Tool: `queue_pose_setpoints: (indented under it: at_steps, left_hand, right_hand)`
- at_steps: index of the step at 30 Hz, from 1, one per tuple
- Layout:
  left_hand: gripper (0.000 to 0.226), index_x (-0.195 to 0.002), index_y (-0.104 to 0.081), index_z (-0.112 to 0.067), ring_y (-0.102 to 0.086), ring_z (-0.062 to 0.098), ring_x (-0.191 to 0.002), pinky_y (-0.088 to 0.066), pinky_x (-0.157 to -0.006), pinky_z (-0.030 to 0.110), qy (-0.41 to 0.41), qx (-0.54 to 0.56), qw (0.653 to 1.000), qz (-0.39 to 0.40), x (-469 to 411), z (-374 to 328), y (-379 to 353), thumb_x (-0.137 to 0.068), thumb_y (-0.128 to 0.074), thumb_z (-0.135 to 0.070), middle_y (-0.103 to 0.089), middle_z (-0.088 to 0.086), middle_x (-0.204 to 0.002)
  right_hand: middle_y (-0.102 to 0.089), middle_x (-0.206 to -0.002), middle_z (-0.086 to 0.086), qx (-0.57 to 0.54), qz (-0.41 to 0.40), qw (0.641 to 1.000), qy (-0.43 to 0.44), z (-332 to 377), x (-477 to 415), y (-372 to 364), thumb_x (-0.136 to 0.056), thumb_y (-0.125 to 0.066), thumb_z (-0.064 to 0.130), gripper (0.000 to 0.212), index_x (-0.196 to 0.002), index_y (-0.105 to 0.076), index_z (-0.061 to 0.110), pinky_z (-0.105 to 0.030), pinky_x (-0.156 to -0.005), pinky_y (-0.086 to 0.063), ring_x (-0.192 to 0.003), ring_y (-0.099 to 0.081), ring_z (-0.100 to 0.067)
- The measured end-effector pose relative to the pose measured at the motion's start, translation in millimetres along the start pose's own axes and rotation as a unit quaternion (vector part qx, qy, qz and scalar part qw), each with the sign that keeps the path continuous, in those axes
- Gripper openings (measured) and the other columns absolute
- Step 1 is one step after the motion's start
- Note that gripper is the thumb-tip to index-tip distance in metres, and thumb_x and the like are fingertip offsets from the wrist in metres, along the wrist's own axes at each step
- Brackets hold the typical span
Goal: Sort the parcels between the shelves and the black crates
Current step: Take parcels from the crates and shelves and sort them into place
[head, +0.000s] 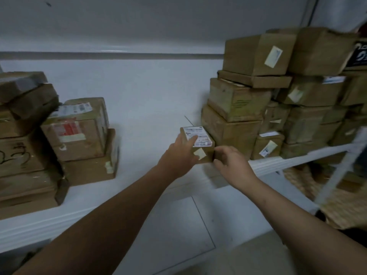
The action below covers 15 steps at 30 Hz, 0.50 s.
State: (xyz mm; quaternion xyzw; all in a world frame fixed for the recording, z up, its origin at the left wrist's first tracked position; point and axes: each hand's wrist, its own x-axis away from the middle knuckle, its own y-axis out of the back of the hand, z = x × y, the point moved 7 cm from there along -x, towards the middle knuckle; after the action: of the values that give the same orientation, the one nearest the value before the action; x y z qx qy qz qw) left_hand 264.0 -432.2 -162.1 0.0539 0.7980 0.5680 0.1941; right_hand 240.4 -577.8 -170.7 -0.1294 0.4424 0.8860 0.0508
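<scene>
Both grips, left hand (178, 157) and right hand (232, 163), pinch the small parcel (206, 155); we judge it's being squared against the right stack (232, 132).

A pale grey wall (158, 22) rises behind, with a small dark speck (48, 4) high on the left; a darker grey band (111, 55) runs across it; a pipe (312, 14) climbs the right corner; below, a pale floor (170, 239) crossed by a thin dark seam (202, 221); low on the right, something tan and woven (341, 207).

Right parcel stack (309, 124) blurred, cut by edge; label (201, 135) on small parcel (207, 155) unreadable.
</scene>
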Motion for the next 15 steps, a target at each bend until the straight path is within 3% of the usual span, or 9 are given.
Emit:
queue_pose_setpoints:
  at_steps: [3,5,8,11,14,15]
  left_hand:
    - [0.081,-0.152,0.003,-0.032,-0.027,0.041,-0.139,-0.031,-0.108,0.042,0.080,0.032,0.994,0.074,-22,7,-30,-0.094,-0.052,-0.045,0.001,0.026,-0.156]
    - [0.074,-0.152,-0.006,-0.033,-0.039,0.038,-0.132,-0.036,-0.104,0.041,0.103,0.052,0.990,0.077,-32,14,-44,-0.095,-0.051,-0.043,-0.020,0.024,-0.153]
    - [0.049,-0.148,-0.028,-0.025,-0.054,0.032,-0.116,-0.041,-0.093,0.036,0.102,0.073,0.992,-0.004,-34,17,-46,-0.101,-0.042,-0.030,-0.052,0.016,-0.136]
    - [0.043,-0.144,-0.036,-0.025,-0.055,0.029,-0.115,-0.042,-0.090,0.035,0.106,0.086,0.988,-0.070,-26,16,-47,-0.101,-0.039,-0.027,-0.053,0.011,-0.136]
    - [0.041,-0.142,-0.040,-0.026,-0.054,0.025,-0.117,-0.041,-0.091,0.032,0.120,0.110,0.979,-0.120,-12,16,-48,-0.101,-0.040,-0.027,-0.051,0.006,-0.140]
    - [0.040,-0.141,-0.041,-0.026,-0.054,0.024,-0.118,-0.042,-0.092,0.031,0.120,0.122,0.976,-0.134,-7,16,-48,-0.101,-0.041,-0.026,-0.051,0.004,-0.140]
  right_hand:
    - [-0.058,-0.124,-0.006,-0.033,0.006,0.999,-0.017,-20,-1,7,-0.090,-0.060,0.015,0.037,-0.127,-0.057,0.013,-0.021,-0.087,-0.040,-0.106,-0.056,-0.017]
    - [-0.061,-0.121,-0.004,-0.054,0.008,0.998,-0.021,-29,-1,9,-0.090,-0.060,0.016,0.036,-0.126,-0.058,0.013,-0.018,-0.082,-0.039,-0.097,-0.056,-0.012]
    - [-0.062,-0.112,0.002,-0.107,0.010,0.994,-0.021,-32,1,8,-0.092,-0.059,0.014,0.033,-0.125,-0.059,0.012,-0.014,-0.081,-0.038,-0.095,-0.053,-0.006]
    - [-0.063,-0.111,0.003,-0.166,0.021,0.986,-0.008,-25,0,2,-0.092,-0.055,0.009,0.036,-0.128,-0.058,0.012,-0.012,-0.081,-0.041,-0.100,-0.059,-0.009]
    - [-0.060,-0.111,0.012,-0.203,0.049,0.978,0.014,-14,-5,-11,-0.091,-0.052,0.009,0.045,-0.133,-0.052,0.024,-0.007,-0.070,-0.043,-0.084,-0.057,0.003]
    - [-0.060,-0.113,0.012,-0.221,0.051,0.974,0.013,-12,-7,-15,-0.090,-0.053,0.011,0.046,-0.133,-0.051,0.025,-0.012,-0.074,-0.045,-0.087,-0.057,0.002]
